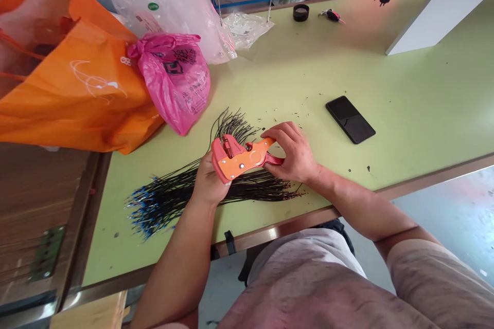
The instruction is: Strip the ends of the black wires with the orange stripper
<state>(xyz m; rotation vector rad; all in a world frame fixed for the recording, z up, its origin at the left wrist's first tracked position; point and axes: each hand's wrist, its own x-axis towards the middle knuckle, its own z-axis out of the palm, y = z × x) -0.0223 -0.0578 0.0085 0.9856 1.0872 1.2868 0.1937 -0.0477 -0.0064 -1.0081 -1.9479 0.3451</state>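
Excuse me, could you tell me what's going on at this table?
A person at a pale green table is holding an orange wire stripper with both hands: the left hand supports its head, and the right hand grips its handle. A bundle of thin black wires with blue ends lies beneath the hands, with small bits scattered nearby. A black smartphone lies to the right, and a pink plastic bag sits beside an orange bag.

No wording could be read. The crumpled pink plastic bag (175, 82) bore black print, too folded to make out; the orange fabric tote bag (77, 95) carried a white swirling logo; the clear plastic bag (173, 15) had a small round green sticker, its lettering illegible.
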